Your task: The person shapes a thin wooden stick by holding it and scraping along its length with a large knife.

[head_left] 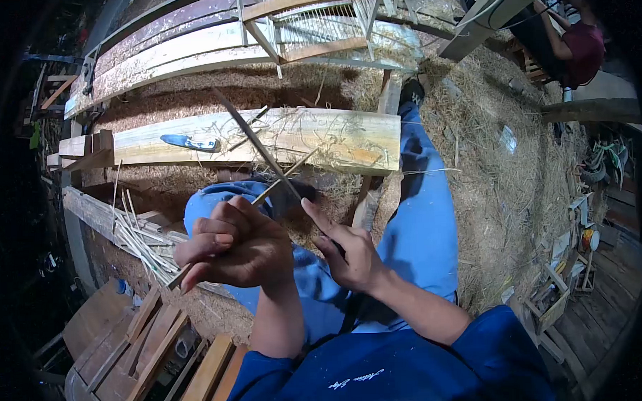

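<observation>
My left hand point(241, 247) is closed around a thin bamboo strip point(287, 175), whose far end slants up to the right over the plank. In my right hand point(352, 254) is a long, narrow-bladed knife point(259, 146); its handle is hidden in my palm and the index finger extends along the blade. The blade points up and left, crossing the strip just beyond my left fist. A wooden plank bench point(262, 135) lies in front of me, scattered with fine shavings. On it rests a blue-handled tool point(189, 142), its exact kind unclear.
A bundle of thin strips point(140, 242) lies at my left. Behind the plank stands a longer bench point(182, 60) bearing a wooden frame point(315, 27) with slender rods. Wooden pieces point(157, 355) are stacked at lower left. Another person point(583, 46) is at upper right. Shavings cover the ground.
</observation>
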